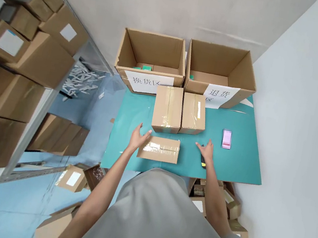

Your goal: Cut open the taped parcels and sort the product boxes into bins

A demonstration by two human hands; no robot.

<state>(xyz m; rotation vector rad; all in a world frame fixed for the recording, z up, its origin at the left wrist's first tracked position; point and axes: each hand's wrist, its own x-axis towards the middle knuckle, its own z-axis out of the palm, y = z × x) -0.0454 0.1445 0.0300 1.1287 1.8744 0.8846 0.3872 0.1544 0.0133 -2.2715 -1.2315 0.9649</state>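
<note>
Had the small taped box lying flat on the teal table, close to the near edge, long side running left to right, clear tape shining across the top. Held the left hand open wide at the box's upper left corner, thumb angled toward the cardboard; could not tell whether touching. Held the right hand open too, well apart from the box's right end, thumb pointing left, over a black-and-yellow object, partly hidden beneath.

Saw just beyond the small box two upright taped boxes, side by side: a larger box on the left, a narrower box with a white strip on the right. Saw a pink-screened phone farther right, on bare teal.

Saw along the back two big open cartons, the left carton and the right carton, both bearing white paper signs in Chinese characters, with green items showing inside the left one and a bit of green in the other. Noticed a metal rack loaded with boxes on the left, and a labelled box on the blue floor.
</note>
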